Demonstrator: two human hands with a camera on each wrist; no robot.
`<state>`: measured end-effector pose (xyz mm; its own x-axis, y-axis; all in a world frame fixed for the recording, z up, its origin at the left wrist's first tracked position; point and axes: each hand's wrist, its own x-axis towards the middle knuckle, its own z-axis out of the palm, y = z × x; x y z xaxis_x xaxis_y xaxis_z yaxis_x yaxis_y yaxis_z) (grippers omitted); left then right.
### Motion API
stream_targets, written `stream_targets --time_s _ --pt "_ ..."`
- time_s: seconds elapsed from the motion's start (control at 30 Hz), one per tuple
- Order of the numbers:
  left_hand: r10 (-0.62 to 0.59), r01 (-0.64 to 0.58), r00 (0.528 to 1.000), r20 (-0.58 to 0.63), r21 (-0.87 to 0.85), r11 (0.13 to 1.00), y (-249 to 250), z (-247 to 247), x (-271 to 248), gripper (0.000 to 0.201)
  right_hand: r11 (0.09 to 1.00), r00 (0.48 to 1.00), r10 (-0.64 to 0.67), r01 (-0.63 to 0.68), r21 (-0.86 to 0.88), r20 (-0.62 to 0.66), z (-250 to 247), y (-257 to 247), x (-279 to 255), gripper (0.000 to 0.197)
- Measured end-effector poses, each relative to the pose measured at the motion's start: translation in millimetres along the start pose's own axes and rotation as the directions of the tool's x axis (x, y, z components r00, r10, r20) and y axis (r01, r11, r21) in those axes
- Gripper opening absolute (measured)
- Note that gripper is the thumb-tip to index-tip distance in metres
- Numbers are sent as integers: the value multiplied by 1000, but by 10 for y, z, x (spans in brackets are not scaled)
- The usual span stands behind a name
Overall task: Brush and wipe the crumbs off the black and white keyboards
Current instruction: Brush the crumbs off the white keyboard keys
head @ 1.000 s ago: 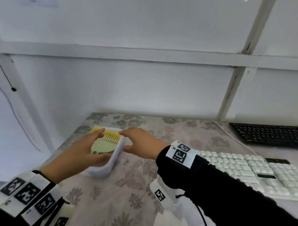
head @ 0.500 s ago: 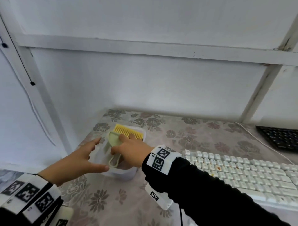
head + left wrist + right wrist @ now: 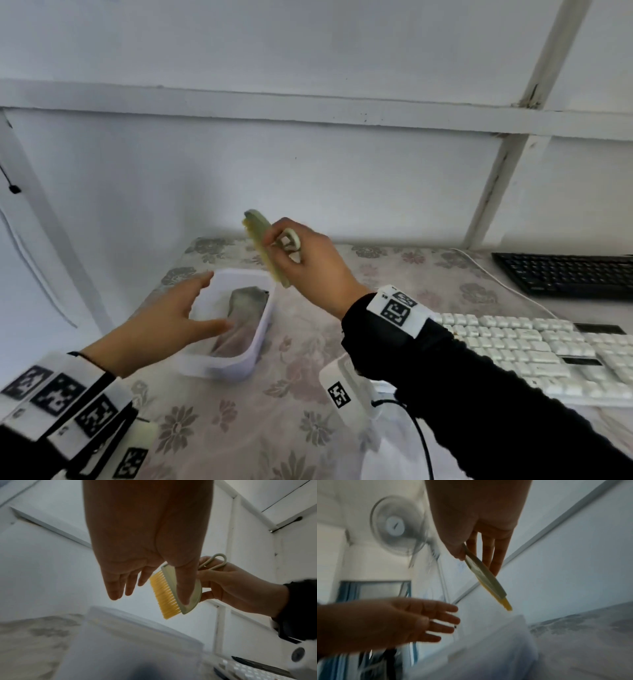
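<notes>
Right hand (image 3: 308, 263) up in the air above the floral-cloth surface (image 3: 308, 359), fingers pinched round the small pale-green plastic hand brush with yellow bristles (image 3: 173, 595), gripping it at the looped handle. That brush looks light and stiff, with soft springy bristles, so a grip on the handle loop or the flat back should steer it well. Left hand (image 3: 164, 325) hovers with relaxed, spread fingers at the rim of the translucent white plastic tub (image 3: 263, 329), holding nothing. Inside the tub lies a crumpled grey cloth (image 3: 245, 308), likely limp and easy to bunch. The white keyboard (image 3: 534, 356) waits to the right on the surface, the black keyboard (image 3: 565, 274) beyond it near the wall, neither brushed yet by my reckoning.
</notes>
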<state>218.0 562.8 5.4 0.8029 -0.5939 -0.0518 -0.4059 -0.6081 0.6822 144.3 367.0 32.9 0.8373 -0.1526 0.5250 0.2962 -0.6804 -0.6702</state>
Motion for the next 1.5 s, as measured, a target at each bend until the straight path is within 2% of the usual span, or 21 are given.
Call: stream_targets --time_s 0.1,0.17,0.23,0.27,0.37,0.47,0.57,0.6,0.67,0.7,0.77,0.83,0.9,0.97,1.03,1.1,1.23,1.33,1.5 --pt "86 -88 996 40 49 995 296 152 68 88 972 970 187 -160 175 -157 -464 142 -96 7" --pt "135 -141 986 101 54 989 526 310 99 94 929 915 309 -231 289 -261 -822 260 -216 16" --pt "173 -182 969 176 36 983 742 508 124 112 887 852 402 -273 372 -335 -1214 354 -387 19" --pt "181 -193 962 206 39 980 817 609 140 113 870 825 440 -293 397 -355 -1404 405 -479 19" --pt "153 -180 944 291 68 981 1011 948 200 99 814 733 549 -360 455 -401 -2003 619 -814 28" --pt "84 -124 924 372 85 989 1101 1204 245 114 738 610 662 -429 521 -436 -2531 891 -1174 33" --pt "23 -93 911 412 152 984 1182 1395 255 136 651 515 747 -441 617 -420 -2996 1125 -1546 28" --pt "27 -105 914 404 173 979 1206 1439 234 127 623 492 770 -445 643 -406 -3121 1193 -1656 26" --pt "40 -115 920 389 170 979 1239 1528 200 91 571 438 813 -473 671 -383 -3371 1316 -1871 25" --pt "39 -110 922 385 162 981 1203 1552 218 85 549 415 830 -495 673 -372 -3472 1373 -1960 24" --pt "-3 -51 916 401 124 991 1187 1599 204 91 510 372 858 -539 670 -354 -3651 1490 -2109 24" --pt "-41 -7 922 384 122 993 1171 1656 194 105 471 348 881 -576 669 -321 -3759 1585 -2207 24" --pt "-83 30 947 310 170 985 1190 1694 179 118 435 336 898 -591 680 -283 -3817 1683 -2271 23" --pt "-127 80 955 270 180 980 1182 1722 148 140 400 329 913 -604 689 -242 -3836 1768 -2309 23" --pt "-109 62 959 263 180 982 1064 1762 210 153 374 327 922 -622 688 -206 -3840 1825 -2327 23" --pt "-110 67 961 252 175 982 948 1788 262 151 349 326 930 -627 697 -172 -3807 1871 -2340 23" --pt "-129 88 960 248 171 981 1094 1797 252 141 332 326 932 -600 728 -157 -3752 1923 -2351 23" --pt "-125 67 957 262 222 973 1107 1788 341 116 325 318 934 -577 749 -159 -3748 1945 -2359 24" --pt "-166 78 935 313 273 959 1090 1775 410 115 343 307 931 -552 760 -197 -3755 1982 -2340 25"
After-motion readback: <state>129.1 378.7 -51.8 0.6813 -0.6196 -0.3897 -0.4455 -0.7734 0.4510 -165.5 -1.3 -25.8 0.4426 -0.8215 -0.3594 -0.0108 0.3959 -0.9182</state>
